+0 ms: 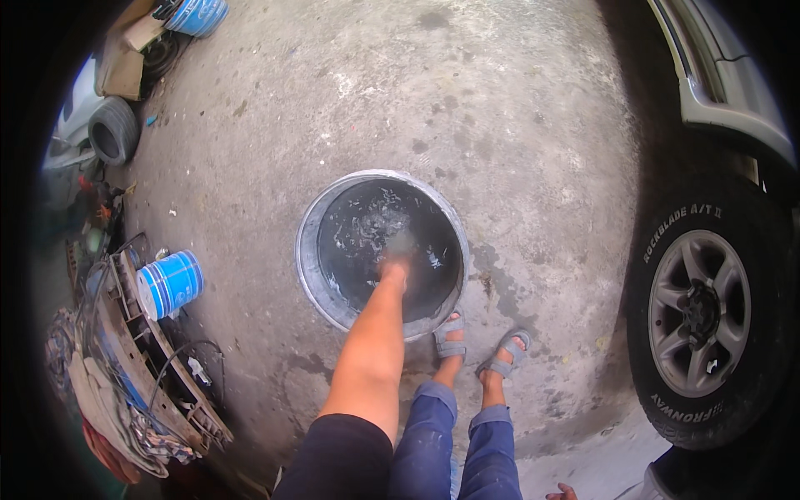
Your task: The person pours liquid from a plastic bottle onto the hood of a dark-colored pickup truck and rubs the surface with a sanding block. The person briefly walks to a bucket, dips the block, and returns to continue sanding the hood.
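Note:
My left arm, in a dark short sleeve, reaches down into a round metal tub (311,283) of dark, murky water (354,237). My left hand (398,257) is under the surface past the wrist, so its fingers are hidden, as is anything they may touch. Ripples and bright glints spread around it. Low at the picture's edge, a few fingers of my right hand (563,492) show beside my leg. They look apart, with nothing seen in them, away from the tub.
My sandalled feet (506,352) stand on the concrete floor against the tub's near right side. A large vehicle wheel (698,312) is at the right. At the left lie a blue bucket (171,284), a long metal frame (154,350), cloths and a loose tyre (113,131).

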The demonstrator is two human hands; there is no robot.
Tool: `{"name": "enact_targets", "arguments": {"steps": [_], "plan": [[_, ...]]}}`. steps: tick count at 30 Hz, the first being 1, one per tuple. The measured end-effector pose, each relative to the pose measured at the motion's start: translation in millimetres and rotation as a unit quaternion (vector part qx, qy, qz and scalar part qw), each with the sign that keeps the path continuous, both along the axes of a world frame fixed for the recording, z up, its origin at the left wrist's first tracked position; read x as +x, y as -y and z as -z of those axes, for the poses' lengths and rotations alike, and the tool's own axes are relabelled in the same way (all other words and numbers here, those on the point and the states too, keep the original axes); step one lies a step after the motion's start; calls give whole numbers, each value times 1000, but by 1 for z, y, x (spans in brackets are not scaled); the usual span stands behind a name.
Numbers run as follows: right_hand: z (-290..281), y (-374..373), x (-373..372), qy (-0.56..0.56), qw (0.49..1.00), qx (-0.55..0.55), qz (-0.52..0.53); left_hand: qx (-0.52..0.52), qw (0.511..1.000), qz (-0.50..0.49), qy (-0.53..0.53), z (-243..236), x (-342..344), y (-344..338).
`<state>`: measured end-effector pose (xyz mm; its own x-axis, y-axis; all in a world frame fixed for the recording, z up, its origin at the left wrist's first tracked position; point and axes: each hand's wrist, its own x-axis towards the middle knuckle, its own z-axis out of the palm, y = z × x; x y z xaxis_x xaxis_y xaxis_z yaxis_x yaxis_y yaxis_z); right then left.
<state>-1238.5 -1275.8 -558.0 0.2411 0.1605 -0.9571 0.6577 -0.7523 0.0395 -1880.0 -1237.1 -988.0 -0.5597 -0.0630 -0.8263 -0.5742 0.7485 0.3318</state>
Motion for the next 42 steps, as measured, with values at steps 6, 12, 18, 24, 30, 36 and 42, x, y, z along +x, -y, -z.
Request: {"name": "enact_targets", "arguments": {"steps": [6, 12, 18, 24, 30, 36, 42], "plan": [[6, -7, 5, -14, 1000, -15, -3, -38, 996, 40, -72, 12, -6, 24], [5, -6, 8, -19, 1000, -9, 8, -24, 996, 84, 19, -46, -20, -23], [7, -6, 16, -17, 1000, -13, 1, 77, 996, 10, -49, -29, -5, -16], [8, -6, 15, -14, 1000, -14, 4, -50, 976, 197, -76, 22, -9, 6], [2, -5, 7, 0, 1000, -12, -4, -95, 976, 193, -38, 26, 2, 2], [2, -1, 11, -2, 1000, -3, 5, -30, 975, 192, -112, 0, 10, -9], [-9, -14, -7, -7, 1000, 23, -6, 81, 986, -7, -145, -108, 10, -50]]}}
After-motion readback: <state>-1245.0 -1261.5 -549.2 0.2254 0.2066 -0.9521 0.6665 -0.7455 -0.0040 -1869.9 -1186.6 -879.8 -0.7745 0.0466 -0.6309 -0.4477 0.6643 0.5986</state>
